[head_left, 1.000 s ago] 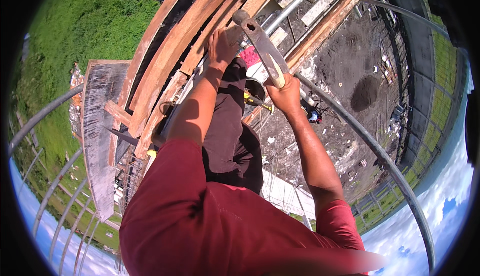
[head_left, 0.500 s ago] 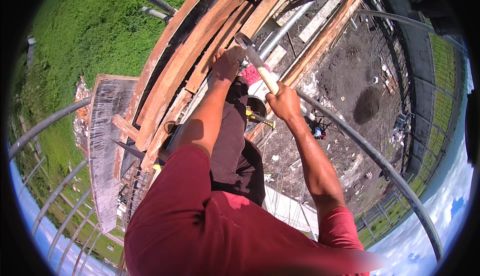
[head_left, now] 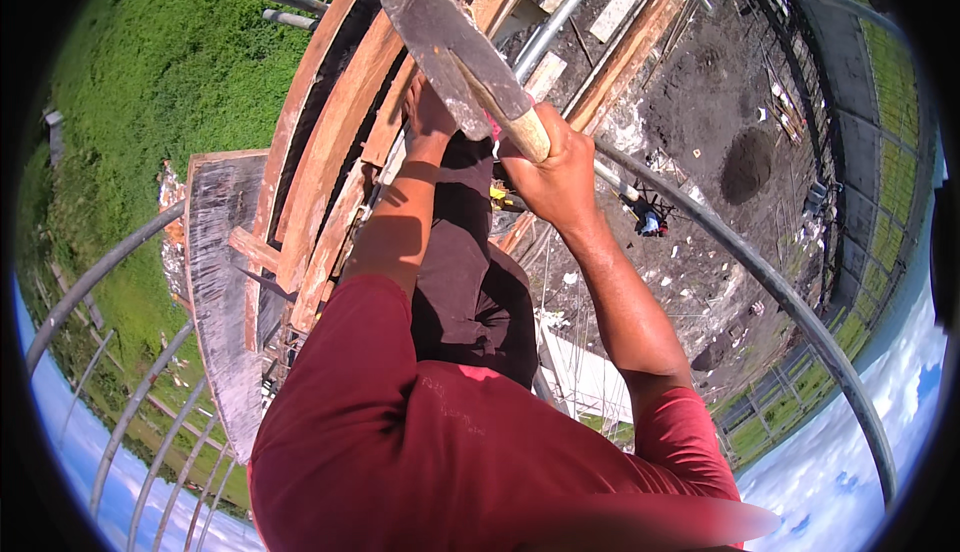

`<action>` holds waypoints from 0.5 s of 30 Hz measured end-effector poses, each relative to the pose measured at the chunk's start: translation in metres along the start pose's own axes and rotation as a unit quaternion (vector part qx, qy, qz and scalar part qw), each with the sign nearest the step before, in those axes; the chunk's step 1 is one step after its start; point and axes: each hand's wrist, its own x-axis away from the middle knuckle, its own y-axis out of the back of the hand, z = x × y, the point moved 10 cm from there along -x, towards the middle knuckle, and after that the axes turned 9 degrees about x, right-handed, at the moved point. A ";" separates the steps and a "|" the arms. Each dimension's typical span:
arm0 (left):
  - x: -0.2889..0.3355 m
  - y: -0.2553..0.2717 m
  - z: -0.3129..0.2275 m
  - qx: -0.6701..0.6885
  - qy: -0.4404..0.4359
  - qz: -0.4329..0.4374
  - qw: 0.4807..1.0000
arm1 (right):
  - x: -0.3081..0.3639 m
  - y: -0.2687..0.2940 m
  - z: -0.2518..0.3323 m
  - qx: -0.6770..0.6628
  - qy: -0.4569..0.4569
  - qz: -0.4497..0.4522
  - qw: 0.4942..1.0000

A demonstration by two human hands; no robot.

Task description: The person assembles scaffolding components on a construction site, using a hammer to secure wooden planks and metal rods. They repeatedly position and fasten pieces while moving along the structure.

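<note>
My right hand [head_left: 556, 174] is wrapped round the pale wooden handle [head_left: 527, 136] of a machete. Its broad, dark, worn blade [head_left: 437, 36] points up and to the left, with a small hole close to the tip. Partly behind the blade, my left hand [head_left: 428, 115] is closed beside the edge of the reddish timber boards [head_left: 335, 102]. What its fingers hold is hidden by the blade. Below the hands is a dark trouser leg [head_left: 455, 252], and a small yellow thing [head_left: 498, 193] shows beside it.
A metal rail [head_left: 735, 232] curves past my right arm, above dark ground [head_left: 690, 142] with scattered debris and a pit. A weathered plywood panel [head_left: 222, 272] stands at the left, near more metal pipes [head_left: 110, 252]. Green growth [head_left: 170, 82] lies beyond. Timber and a pale pipe [head_left: 560, 22] run ahead.
My right hand has raised the machete toward me, so its blade now looks larger and shows its flat side. My left hand has shifted slightly up and left and is more covered.
</note>
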 end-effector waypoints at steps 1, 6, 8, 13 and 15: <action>0.001 0.008 -0.003 0.016 -0.010 -0.032 0.999 | 0.000 -0.001 -0.010 -0.042 -0.029 -0.016 0.999; 0.009 0.028 -0.020 -0.027 -0.014 -0.093 0.995 | 0.027 -0.047 -0.116 0.197 -0.292 0.228 0.908; 0.004 0.030 -0.023 -0.047 0.006 -0.068 0.997 | 0.051 -0.042 -0.143 0.157 -0.330 0.203 0.908; 0.014 0.083 -0.067 0.063 -0.079 -0.051 0.994 | 0.148 -0.011 -0.185 0.034 -0.413 0.045 0.909; 0.018 0.121 -0.095 0.110 -0.087 -0.001 0.990 | 0.192 -0.001 -0.206 0.063 -0.471 0.052 0.878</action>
